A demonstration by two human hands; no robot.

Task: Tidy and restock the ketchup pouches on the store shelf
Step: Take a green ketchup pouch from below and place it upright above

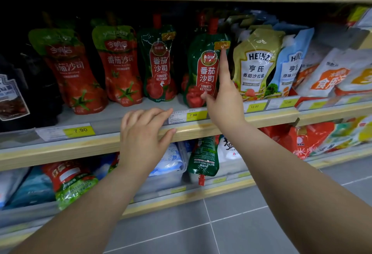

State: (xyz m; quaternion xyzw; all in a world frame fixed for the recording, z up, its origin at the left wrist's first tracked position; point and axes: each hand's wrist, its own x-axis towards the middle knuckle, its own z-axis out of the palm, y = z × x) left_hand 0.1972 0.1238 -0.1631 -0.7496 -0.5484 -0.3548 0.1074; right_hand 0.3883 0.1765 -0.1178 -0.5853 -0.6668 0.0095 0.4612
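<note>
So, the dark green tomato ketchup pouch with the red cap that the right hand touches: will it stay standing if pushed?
Probably it tips easily: the dark green tomato ketchup pouch stands tall on a narrow base and already leans slightly. Its creased, glossy film suggests a soft, somewhat slippery body that would give under the right hand. The yellow-green Heinz pouch close beside it may stop a fall rightward.

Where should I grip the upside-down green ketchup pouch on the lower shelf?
Take the green ketchup pouch around its narrow neck just above the red cap, coming from the front. It hangs spout-down over the shelf edge, so that end is nearest and exposed; its wide base looks tucked behind the upper shelf rail.
</note>
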